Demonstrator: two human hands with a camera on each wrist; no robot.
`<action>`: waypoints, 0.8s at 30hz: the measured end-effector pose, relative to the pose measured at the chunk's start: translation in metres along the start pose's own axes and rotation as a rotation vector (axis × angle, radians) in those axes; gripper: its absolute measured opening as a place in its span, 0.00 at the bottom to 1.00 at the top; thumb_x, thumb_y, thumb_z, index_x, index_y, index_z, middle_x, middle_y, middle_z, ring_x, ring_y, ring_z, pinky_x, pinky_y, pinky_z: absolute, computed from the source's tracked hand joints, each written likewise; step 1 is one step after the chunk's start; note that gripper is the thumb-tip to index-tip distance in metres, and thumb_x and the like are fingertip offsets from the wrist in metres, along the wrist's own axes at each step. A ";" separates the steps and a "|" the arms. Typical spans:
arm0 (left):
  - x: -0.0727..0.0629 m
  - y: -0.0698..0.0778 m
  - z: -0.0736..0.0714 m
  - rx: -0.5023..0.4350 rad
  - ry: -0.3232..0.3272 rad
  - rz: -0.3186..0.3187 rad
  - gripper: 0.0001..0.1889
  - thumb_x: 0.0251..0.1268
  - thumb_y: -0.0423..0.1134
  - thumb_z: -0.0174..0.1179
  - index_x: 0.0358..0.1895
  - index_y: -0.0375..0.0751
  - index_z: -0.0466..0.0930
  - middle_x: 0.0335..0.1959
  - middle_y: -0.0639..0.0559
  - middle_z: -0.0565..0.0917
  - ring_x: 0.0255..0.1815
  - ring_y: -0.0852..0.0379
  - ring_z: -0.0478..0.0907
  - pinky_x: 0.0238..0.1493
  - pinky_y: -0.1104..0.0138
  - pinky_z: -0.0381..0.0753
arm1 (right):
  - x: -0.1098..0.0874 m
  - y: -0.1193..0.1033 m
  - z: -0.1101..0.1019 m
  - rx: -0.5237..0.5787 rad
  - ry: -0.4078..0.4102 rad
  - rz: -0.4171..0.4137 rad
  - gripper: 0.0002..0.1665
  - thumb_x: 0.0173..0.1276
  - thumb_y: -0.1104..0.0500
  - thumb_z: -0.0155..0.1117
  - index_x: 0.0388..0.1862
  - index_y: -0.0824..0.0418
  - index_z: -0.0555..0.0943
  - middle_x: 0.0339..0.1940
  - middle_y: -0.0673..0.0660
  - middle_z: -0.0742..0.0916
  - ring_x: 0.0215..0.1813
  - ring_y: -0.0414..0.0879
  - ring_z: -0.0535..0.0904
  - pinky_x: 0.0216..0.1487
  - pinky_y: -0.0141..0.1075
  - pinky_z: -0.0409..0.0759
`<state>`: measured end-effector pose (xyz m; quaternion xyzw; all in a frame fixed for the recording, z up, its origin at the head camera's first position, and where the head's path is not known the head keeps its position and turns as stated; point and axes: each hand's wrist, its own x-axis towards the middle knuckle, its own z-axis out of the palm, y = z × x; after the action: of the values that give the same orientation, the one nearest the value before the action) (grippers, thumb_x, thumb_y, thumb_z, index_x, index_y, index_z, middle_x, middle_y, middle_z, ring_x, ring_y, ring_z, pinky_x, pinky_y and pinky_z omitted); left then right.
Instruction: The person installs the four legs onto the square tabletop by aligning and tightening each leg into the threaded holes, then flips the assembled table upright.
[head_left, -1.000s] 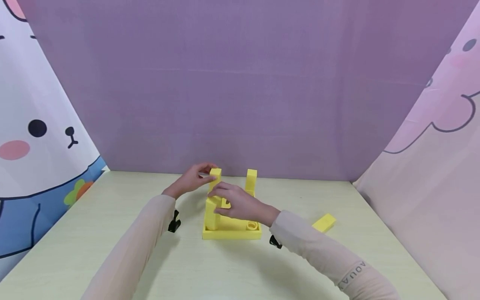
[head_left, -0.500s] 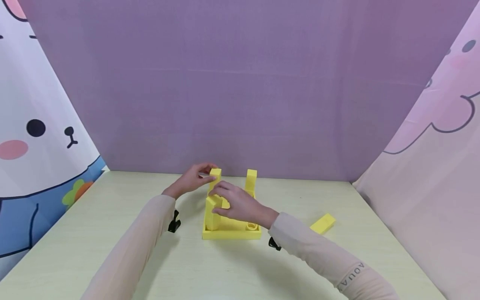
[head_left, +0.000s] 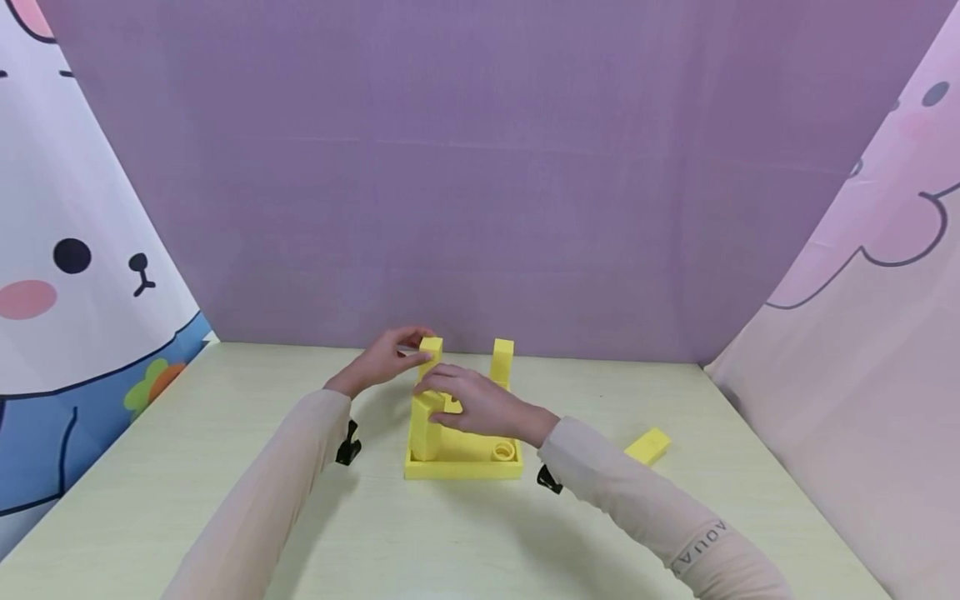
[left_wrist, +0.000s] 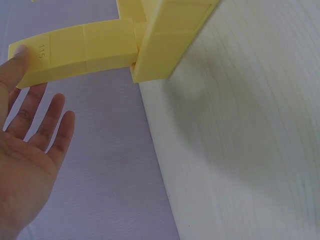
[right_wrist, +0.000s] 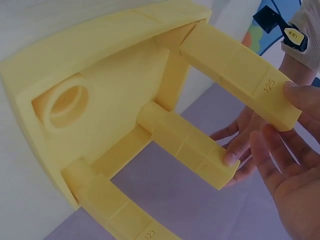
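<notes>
A yellow square tray-like base (head_left: 463,472) lies on the table with yellow blocky posts standing at three of its corners. At the far left corner, my left hand (head_left: 386,358) pinches the top of a post (left_wrist: 70,52) marked 115 between thumb and fingers. My right hand (head_left: 480,404) grips the near left post (right_wrist: 240,72), marked 125, by its upper end. The far right post (head_left: 502,360), marked 123 in the right wrist view, stands untouched. A round threaded-looking socket (right_wrist: 69,102) shows at the near right corner.
Another yellow post (head_left: 648,447) lies on the pale wooden table (head_left: 450,550), right of the base and partly behind the right sleeve (head_left: 600,467). A purple cloth (head_left: 480,183) rises behind the table. Patterned cloths hang at both sides.
My right hand shifts very slightly at the top of the near left post. The left hand, base and other posts stay put.
</notes>
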<state>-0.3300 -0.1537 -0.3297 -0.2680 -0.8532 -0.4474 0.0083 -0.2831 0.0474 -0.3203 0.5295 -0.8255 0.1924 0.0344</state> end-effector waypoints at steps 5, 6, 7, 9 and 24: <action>0.001 0.000 0.000 -0.005 -0.001 0.000 0.18 0.63 0.33 0.55 0.55 0.31 0.70 0.48 0.35 0.78 0.50 0.39 0.75 0.48 0.52 0.78 | -0.001 -0.003 0.002 -0.014 0.032 0.027 0.20 0.61 0.59 0.64 0.52 0.58 0.75 0.52 0.50 0.79 0.53 0.41 0.75 0.53 0.30 0.75; 0.001 0.000 0.000 -0.005 -0.001 0.000 0.18 0.63 0.33 0.55 0.55 0.31 0.70 0.48 0.35 0.78 0.50 0.39 0.75 0.48 0.53 0.78 | -0.002 -0.004 0.004 -0.023 0.044 0.035 0.20 0.61 0.59 0.64 0.52 0.58 0.75 0.51 0.50 0.79 0.53 0.41 0.75 0.52 0.30 0.75; 0.001 0.000 0.000 -0.003 -0.001 0.000 0.18 0.63 0.33 0.55 0.55 0.31 0.70 0.48 0.35 0.78 0.50 0.39 0.75 0.48 0.53 0.78 | -0.002 -0.005 0.005 -0.035 0.057 0.044 0.20 0.60 0.58 0.64 0.52 0.58 0.75 0.51 0.50 0.79 0.52 0.41 0.75 0.52 0.30 0.75; 0.000 0.000 0.000 0.003 0.000 -0.001 0.18 0.63 0.33 0.55 0.55 0.31 0.70 0.48 0.35 0.78 0.50 0.39 0.75 0.47 0.54 0.79 | -0.002 -0.007 0.007 -0.064 0.085 0.064 0.19 0.60 0.57 0.64 0.51 0.58 0.76 0.50 0.50 0.79 0.52 0.41 0.76 0.52 0.30 0.76; 0.011 -0.033 0.003 0.023 0.026 -0.009 0.19 0.63 0.39 0.57 0.56 0.38 0.71 0.49 0.40 0.79 0.51 0.44 0.75 0.48 0.54 0.78 | -0.001 -0.011 0.010 -0.102 0.087 0.133 0.21 0.60 0.54 0.64 0.52 0.58 0.74 0.51 0.51 0.79 0.52 0.42 0.76 0.51 0.31 0.76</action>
<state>-0.3544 -0.1611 -0.3540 -0.2582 -0.8593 -0.4410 0.0205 -0.2711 0.0411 -0.3266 0.4621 -0.8653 0.1750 0.0844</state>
